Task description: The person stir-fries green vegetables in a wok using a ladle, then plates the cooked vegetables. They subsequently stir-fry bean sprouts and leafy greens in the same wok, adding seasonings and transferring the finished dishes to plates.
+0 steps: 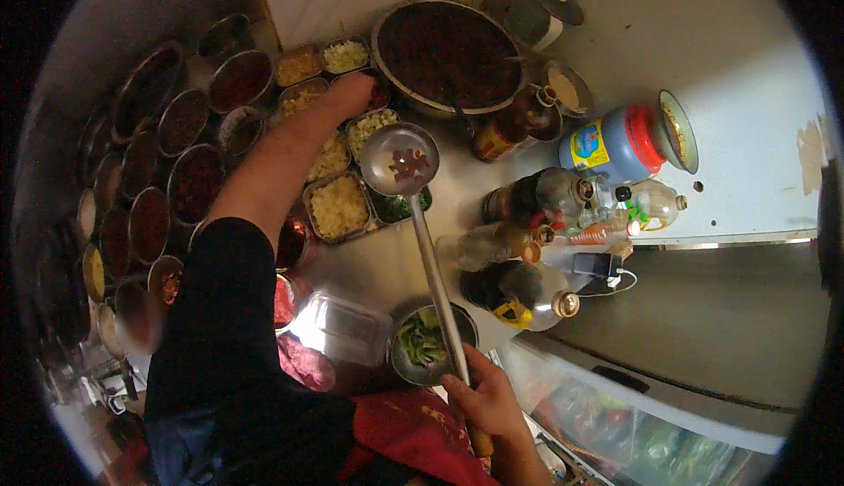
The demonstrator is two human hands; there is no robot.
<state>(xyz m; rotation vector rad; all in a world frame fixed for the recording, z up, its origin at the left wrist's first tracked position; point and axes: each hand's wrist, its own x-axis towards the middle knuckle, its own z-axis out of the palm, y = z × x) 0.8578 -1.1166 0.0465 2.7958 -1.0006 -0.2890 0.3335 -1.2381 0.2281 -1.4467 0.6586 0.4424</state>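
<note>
My right hand [488, 390] grips the handle of a metal ladle [390, 176] near its wooden end. Small reddish-brown pieces lie in the ladle's bowl, held above chopped-food containers. My left hand [359, 90] reaches over a small container of dark red food [380, 95]; its fingers are hidden, so whether they hold anything cannot be told. Around it stand containers of chopped pale food [338, 207], diced whitish pieces [370, 123] and chopped greens [397, 207]. Below the ladle's handle is a metal bowl [403, 370] with sliced green vegetable pieces.
A large basin of dark contents [389, 83] stands at the top. Bottles, including a brown glass one [521, 120], and a red-lidded jar [610, 143] line the right. Many round bowls [241, 80] crowd the left. A clear plastic container [349, 327] lies near my body.
</note>
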